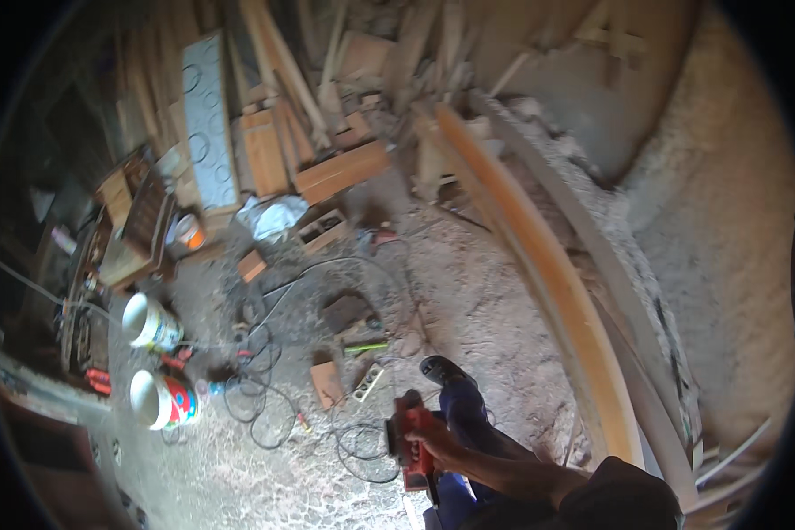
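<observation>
My right hand [431, 442] is closed around a boxy red and black power tool [412, 450], held in front of my legs near the lower middle. Its exact kind does not show clearly. The right forearm reaches in from the lower right, with a dark sleeve at its upper end. My left hand is out of the picture. Below the tool are my blue trouser legs [464, 411] and one dark shoe [442, 369]. On the floor just beyond it lie a white power strip [368, 382], a reddish-brown block [327, 385] and a bright green tool [365, 347].
A long, curved-looking timber beam [539, 274] runs along my right. Looped black cables [272, 424] cross the dusty floor. Two white buckets [153, 402] stand at the left. Planks [265, 152] and a pale blue panel [208, 124] lean at the back, beside a wooden box [323, 231].
</observation>
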{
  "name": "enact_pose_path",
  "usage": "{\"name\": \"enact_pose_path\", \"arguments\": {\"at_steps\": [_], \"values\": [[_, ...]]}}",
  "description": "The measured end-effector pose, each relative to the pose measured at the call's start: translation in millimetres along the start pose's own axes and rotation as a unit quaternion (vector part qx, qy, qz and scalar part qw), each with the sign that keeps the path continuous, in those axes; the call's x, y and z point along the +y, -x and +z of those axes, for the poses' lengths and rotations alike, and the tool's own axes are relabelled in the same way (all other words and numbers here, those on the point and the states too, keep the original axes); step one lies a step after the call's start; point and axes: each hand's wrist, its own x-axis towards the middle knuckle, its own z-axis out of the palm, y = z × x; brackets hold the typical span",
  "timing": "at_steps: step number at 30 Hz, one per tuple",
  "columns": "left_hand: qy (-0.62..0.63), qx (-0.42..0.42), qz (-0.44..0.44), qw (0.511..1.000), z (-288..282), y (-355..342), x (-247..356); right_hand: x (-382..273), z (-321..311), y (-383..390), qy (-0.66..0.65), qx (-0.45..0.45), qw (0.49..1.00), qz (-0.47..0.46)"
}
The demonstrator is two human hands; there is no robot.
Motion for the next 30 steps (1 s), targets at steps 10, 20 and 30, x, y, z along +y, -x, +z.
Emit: {"name": "enact_pose_path", "arguments": {"at_steps": [10,20,30], "values": [[-0.259,-0.043,-0.018,0.965,9.4,13.4,-31.7,-18.5,-69.8,228.9,0.281,-0.044,0.952,-0.114],[-0.391,-0.100,0.084,0.911,120.4,117.3,-130.8,43.1,-296.3,378.3,0.308,-0.002,0.891,-0.335],[-0.505,-0.374,0.044,0.776,206.3,322.7,-331.6,74.3,-470.2,659.1,-0.004,0.186,0.946,-0.265]]}}
